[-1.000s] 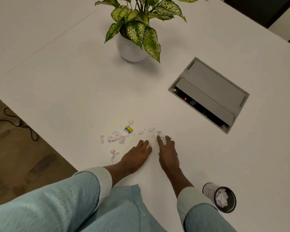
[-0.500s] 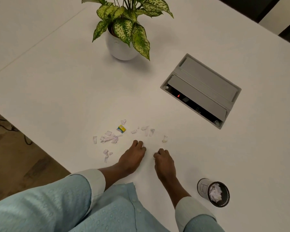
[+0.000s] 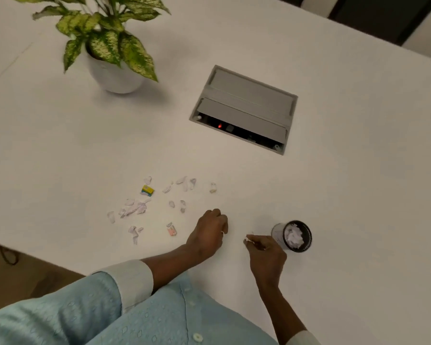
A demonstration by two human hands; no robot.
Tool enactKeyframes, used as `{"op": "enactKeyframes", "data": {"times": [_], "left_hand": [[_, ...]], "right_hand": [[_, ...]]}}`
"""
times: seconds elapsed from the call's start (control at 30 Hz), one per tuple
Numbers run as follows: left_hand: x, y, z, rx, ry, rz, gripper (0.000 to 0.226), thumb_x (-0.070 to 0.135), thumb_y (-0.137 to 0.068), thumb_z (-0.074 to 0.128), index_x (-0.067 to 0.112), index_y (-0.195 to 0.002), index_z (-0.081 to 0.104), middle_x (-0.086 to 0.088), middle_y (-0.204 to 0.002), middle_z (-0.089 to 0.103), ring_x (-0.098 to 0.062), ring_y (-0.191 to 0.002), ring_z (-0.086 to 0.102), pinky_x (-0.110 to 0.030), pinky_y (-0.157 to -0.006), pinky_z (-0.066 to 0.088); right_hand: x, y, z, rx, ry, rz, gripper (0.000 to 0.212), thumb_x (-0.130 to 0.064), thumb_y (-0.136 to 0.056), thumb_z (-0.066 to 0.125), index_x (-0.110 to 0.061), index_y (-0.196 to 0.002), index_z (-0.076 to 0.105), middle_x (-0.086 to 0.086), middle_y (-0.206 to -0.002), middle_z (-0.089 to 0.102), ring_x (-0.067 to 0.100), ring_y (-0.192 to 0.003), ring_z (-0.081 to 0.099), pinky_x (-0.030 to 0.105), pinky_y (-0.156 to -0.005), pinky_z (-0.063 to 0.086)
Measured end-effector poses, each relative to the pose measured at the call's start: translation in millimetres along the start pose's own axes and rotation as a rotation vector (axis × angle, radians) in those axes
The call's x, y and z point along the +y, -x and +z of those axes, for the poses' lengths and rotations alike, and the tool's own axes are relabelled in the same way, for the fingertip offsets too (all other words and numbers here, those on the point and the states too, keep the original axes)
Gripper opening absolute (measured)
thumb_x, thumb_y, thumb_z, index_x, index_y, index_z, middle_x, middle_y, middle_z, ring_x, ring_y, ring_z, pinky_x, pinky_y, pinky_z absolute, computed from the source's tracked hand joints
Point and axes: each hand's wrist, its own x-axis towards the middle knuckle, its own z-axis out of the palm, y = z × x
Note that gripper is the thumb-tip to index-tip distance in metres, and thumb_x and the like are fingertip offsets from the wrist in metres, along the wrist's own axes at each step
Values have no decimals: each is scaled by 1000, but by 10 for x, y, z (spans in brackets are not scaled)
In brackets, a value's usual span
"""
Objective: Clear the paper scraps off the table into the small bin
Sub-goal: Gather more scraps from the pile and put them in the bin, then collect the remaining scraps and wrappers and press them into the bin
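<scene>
Both hands have pulled back from the white torn paper scraps (image 3: 134, 208) on the white bench (image 3: 334, 195). The right hand (image 3: 265, 253) pinches one scrap just beside the small black round bin (image 3: 277, 232) (already part-filled), and the left hand's (image 3: 207, 232) grip curls round another. Most scraps are still scattered.

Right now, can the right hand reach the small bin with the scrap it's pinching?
Probably yes. The right hand, pinching a paper scrap, sits right beside the small bin, whose open top faces up, and nothing lies between them.
</scene>
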Motion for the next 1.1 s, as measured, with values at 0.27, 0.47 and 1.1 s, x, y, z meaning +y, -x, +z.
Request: {"op": "enactKeyframes", "data": {"times": [0.27, 0.47, 1.1], "left_hand": [[909, -398, 210, -66, 149, 90, 24, -7, -72, 63, 14, -79, 72, -5, -88, 68, -23, -82, 65, -37, -75, 52], [1463, -668, 551, -160, 74, 185, 17, -1, -76, 71, 12, -87, 71, -8, -97, 70, -26, -91, 65, -37, -79, 50], [976, -304, 707, -98, -252, 165, 40, 28, -94, 66, 18, -131, 55, 0, -133, 55, -24, -123, 51, -45, -85, 55]], "right_hand": [[66, -138, -763, 331, 18, -34, 12, -7, -77, 86, -13, -86, 81, 0, -82, 77, 12, -74, 71, 26, -75, 57], [159, -387, -1057, 358, 132, 3, 9, -9, -82, 79, -14, -88, 80, 2, -87, 76, 18, -75, 70, 28, -72, 54], [360, -278, -1188, 163, 390, -281, 30, -17, -89, 70, -21, -118, 67, -3, -116, 72, 22, -106, 67, 43, -94, 51]]}}
